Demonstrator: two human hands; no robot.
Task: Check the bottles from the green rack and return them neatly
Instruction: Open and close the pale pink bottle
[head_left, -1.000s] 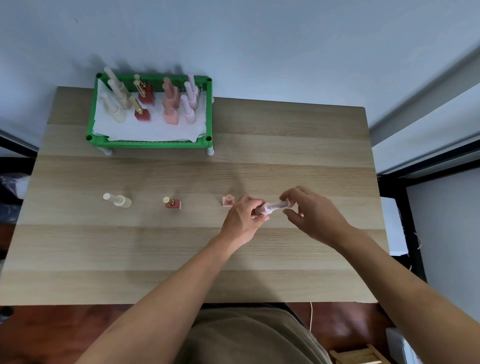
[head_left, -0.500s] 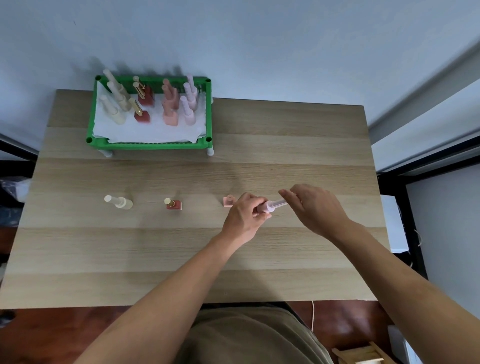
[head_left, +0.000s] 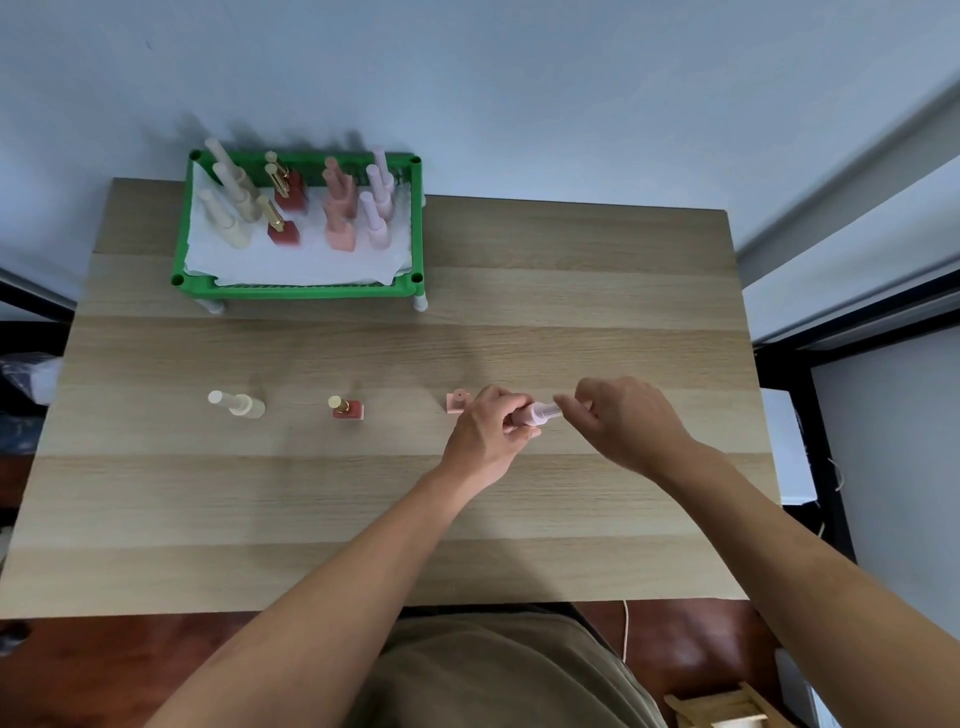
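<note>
My wooden table (head_left: 571, 291) carries the green rack (head_left: 301, 288) at its far left corner; mid-table stand a cream bottle (head_left: 240, 404), a red bottle (head_left: 347, 408) and a peach bottle (head_left: 457, 401) in a row.

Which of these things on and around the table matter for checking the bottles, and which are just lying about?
Part of the job:
- green plastic rack with bottles
- pale pink bottle, in left hand and right hand
- cream bottle, red square bottle, salmon pink bottle on the wooden table

Lying about:
- wooden crate on the floor
- white cord
</note>
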